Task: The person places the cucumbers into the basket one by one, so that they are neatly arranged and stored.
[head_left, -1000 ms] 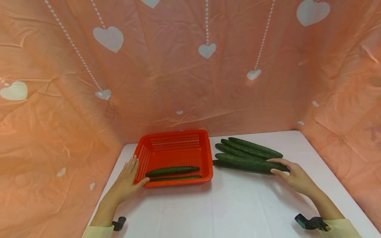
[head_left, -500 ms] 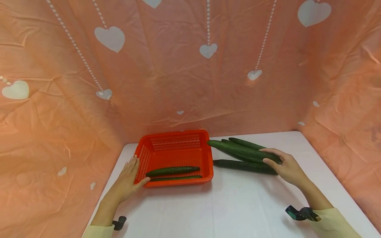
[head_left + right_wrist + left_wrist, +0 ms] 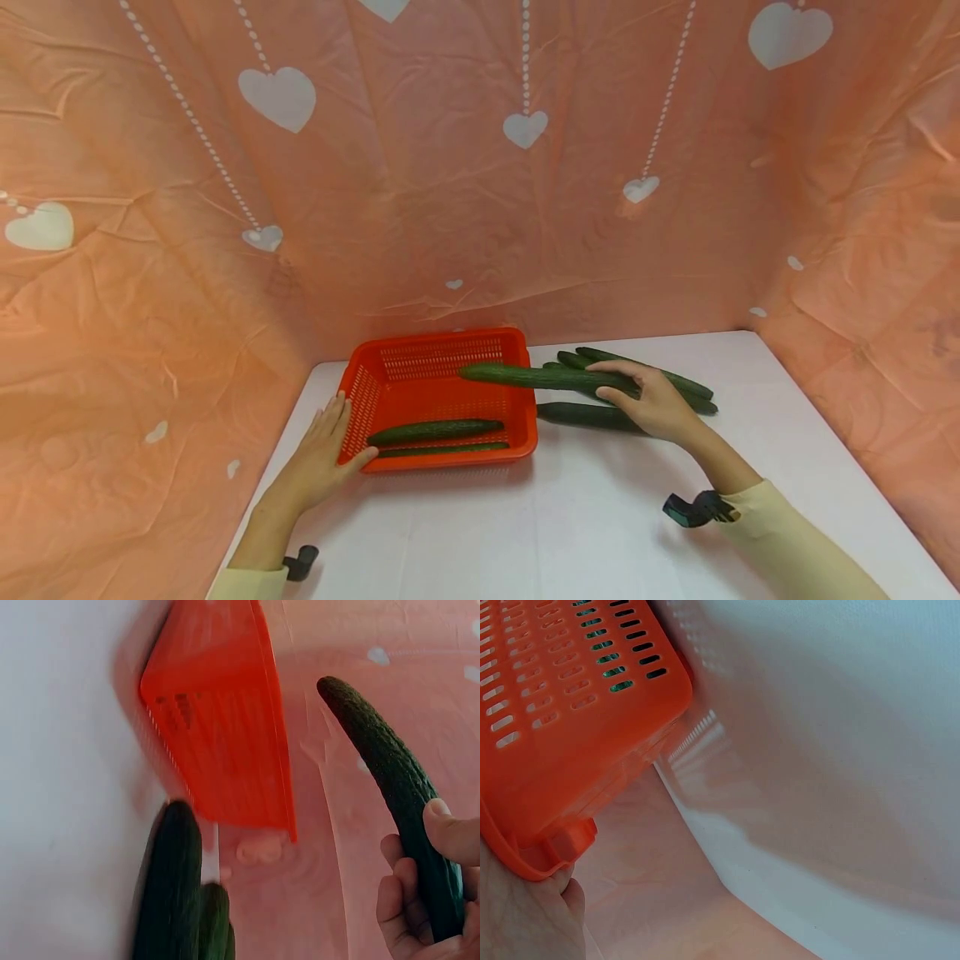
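My right hand [image 3: 654, 404] grips a cucumber [image 3: 536, 377] near its right end; its far end hangs over the right rim of the red basket [image 3: 531, 417]. In the right wrist view, thumb and fingers wrap round the cucumber [image 3: 390, 765], raised clear of the table beside the basket [image 3: 225, 750]. My left hand [image 3: 315, 458] rests with straight fingers on the basket's left rim, the thumb at the front corner. Two cucumbers [image 3: 435, 430] lie inside along the front wall. The left wrist view shows part of the left hand [image 3: 529, 911] against the basket rim [image 3: 525, 862].
Right of the basket, several cucumbers [image 3: 690, 388] lie bunched on the white table [image 3: 585, 517], partly behind my right hand. One cucumber [image 3: 588, 416] lies in front of them, its tip close to the basket. A pink sheet with hearts [image 3: 450, 208] stands behind and at both sides.
My right hand has lifted a cucumber from the bunch and carried it left, so its tip is now over the basket. My left hand and the basket have stayed in place.
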Motion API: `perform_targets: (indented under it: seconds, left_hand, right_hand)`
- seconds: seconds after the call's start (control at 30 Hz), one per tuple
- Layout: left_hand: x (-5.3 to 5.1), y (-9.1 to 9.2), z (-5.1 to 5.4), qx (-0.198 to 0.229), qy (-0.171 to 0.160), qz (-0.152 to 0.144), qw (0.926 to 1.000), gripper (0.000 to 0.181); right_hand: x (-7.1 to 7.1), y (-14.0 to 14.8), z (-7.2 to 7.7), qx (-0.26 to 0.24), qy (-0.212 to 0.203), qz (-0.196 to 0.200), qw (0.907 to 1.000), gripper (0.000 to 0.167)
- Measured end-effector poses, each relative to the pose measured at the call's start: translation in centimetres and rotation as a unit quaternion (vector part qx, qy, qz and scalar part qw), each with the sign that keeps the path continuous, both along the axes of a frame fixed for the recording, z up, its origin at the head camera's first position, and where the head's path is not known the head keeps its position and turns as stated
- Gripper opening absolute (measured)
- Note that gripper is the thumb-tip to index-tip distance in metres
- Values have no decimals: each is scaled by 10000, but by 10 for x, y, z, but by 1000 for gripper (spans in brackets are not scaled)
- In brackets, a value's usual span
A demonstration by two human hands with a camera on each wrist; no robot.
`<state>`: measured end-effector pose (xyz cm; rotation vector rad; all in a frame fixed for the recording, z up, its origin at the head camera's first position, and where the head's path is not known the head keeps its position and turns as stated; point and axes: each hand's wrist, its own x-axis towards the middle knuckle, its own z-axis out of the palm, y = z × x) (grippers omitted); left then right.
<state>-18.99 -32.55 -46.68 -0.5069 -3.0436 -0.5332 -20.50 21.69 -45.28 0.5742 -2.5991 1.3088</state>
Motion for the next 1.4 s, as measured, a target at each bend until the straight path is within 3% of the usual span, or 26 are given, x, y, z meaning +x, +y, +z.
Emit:
perform_targets:
  seconds: [0.43,0.83,1.07,1.4]
  left_hand:
    - [0,0,-1,3,20,20,10000,104]
    - [-4,-1,-3,-75,118,-23,9999,104]
    - [-3,-1,-4,-37,47,-21,10000,104]
    - [-4,-2,-3,-60,62,-31,10000,104]
  right_hand:
    - [-32,-69,-6,-484,-155,539,9973,35]
    - [-57,-121,-3,-306,-515,990,9933,38]
    - [-66,-143,-8,-132,-789,1008,9917,35]
    - [-71,-169,-7,59,-744,1236,9895,31]
